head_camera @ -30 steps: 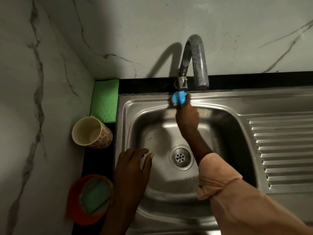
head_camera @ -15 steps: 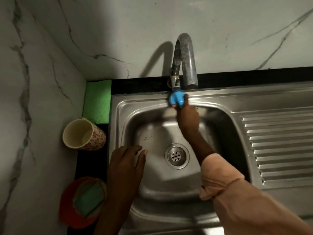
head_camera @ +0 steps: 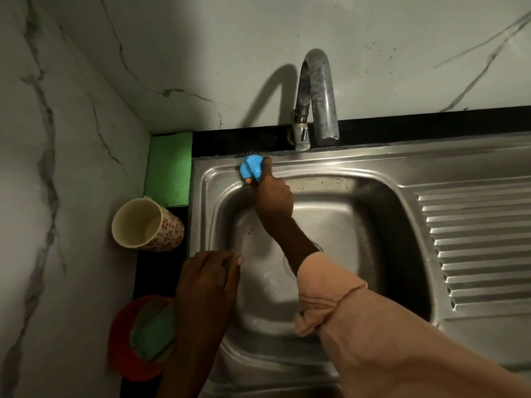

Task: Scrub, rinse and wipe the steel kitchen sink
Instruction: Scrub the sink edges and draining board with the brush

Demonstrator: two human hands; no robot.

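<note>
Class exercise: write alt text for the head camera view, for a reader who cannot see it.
A person's right hand holds a round blue scrubber against the back left rim of a steel sink, left of the curved tap. The left hand rests on the sink's left edge. On the counter to the left are a green cloth, a floral cup and a red bowl holding a green sponge.

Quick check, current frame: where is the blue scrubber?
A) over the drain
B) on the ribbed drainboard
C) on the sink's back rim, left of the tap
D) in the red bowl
C: the right hand holds the blue scrubber against the sink's back rim, left of the tap.
</note>
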